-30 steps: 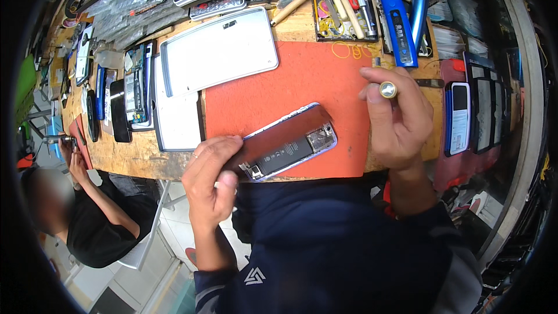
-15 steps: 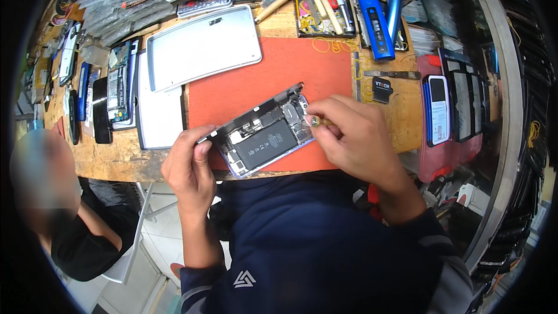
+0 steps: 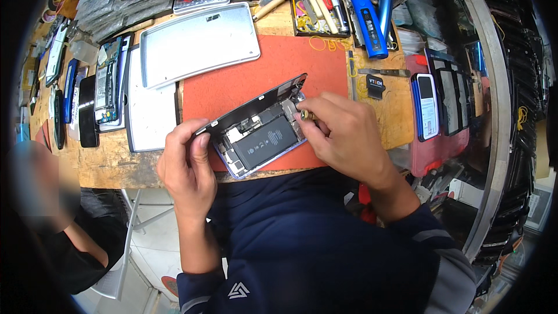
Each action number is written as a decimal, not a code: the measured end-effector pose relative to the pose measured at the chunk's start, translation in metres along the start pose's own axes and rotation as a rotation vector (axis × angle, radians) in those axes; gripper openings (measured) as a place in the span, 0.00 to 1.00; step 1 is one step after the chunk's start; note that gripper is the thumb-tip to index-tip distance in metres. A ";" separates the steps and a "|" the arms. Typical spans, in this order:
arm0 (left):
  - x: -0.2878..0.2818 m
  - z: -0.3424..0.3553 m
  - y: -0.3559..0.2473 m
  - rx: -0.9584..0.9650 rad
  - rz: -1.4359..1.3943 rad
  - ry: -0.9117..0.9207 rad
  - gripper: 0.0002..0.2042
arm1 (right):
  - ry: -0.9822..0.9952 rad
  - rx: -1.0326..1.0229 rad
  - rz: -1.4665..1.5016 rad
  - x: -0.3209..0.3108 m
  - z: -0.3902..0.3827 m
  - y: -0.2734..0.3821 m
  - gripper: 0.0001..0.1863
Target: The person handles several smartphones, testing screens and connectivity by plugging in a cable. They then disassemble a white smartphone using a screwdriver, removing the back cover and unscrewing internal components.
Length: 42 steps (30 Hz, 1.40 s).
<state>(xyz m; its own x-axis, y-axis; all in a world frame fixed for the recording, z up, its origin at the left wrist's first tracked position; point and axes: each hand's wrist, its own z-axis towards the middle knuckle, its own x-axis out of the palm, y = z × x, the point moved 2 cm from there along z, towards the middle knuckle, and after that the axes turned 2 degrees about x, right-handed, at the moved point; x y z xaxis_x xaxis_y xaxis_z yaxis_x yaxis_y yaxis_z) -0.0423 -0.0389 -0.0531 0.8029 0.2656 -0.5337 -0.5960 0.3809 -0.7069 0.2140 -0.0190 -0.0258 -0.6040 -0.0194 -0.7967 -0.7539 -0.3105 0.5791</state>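
Note:
An opened smartphone [image 3: 267,141] with a black battery and bare circuit parts lies tilted above the front of an orange mat [image 3: 226,90]. Its dark screen panel [image 3: 256,104] stands raised along the far long side. My left hand [image 3: 189,160] pinches the left end of this panel between thumb and fingers. In my right hand [image 3: 346,134], a small tool [image 3: 306,114] with a brass-coloured round end is pinched over the phone's right end. The fingers hide the tool's tip, so its kind cannot be made out.
A white tray [image 3: 200,43] lies beyond the phone. Blue cylindrical devices [image 3: 369,23] and a box of hand tools [image 3: 319,6] stand at the back right. Phones [image 3: 88,110] line the left side. A metal blade tool [image 3: 383,72] lies right. Another person [image 3: 87,238] sits at left.
The screen panel is tipped up more steeply from the phone body. My right hand has shifted slightly left, still pinching the tool. The whole view has moved a little.

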 end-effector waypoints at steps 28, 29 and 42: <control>0.008 0.004 0.001 -0.143 0.020 -0.062 0.14 | -0.032 -0.064 0.053 -0.010 0.003 -0.015 0.08; 0.008 0.003 0.002 -0.149 0.031 -0.051 0.14 | -0.039 -0.078 0.053 -0.011 0.004 -0.015 0.09; 0.010 0.000 0.000 -0.040 -0.072 -0.081 0.12 | 0.138 -0.404 -0.020 0.012 0.006 0.022 0.14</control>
<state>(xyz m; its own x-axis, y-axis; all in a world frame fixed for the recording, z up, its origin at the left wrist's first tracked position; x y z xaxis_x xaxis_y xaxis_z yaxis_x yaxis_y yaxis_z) -0.0345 -0.0363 -0.0588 0.8411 0.3106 -0.4429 -0.5358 0.3659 -0.7609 0.1889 -0.0205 -0.0214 -0.5291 -0.1277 -0.8389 -0.5869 -0.6589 0.4705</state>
